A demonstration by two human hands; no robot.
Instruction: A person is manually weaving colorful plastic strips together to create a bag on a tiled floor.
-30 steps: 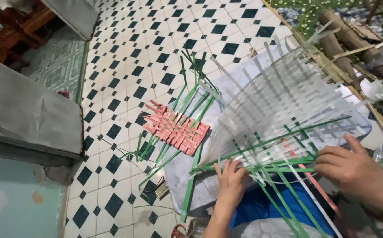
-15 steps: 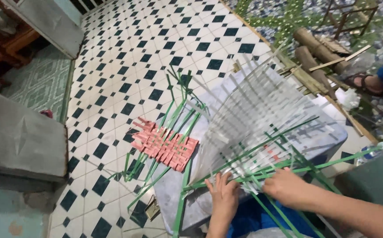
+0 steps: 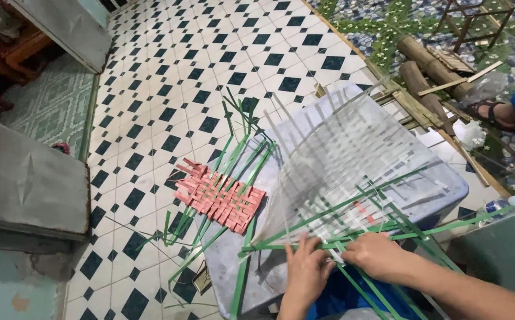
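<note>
Left hand: fingers spread flat on the woven mat.
Right hand: pinching green strips.

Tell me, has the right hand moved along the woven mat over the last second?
Yes. The right hand has slid left across the woven mat, from its right edge toward the left hand, and now rests beside it on the green strips.

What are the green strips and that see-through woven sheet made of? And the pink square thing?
Green strips: likely plastic strapping, flat, smooth, springy. Clear woven sheet: seemingly translucent plastic bands, slightly glossy. Pink woven patch: flat bands, plastic or paper, can't tell.
</note>
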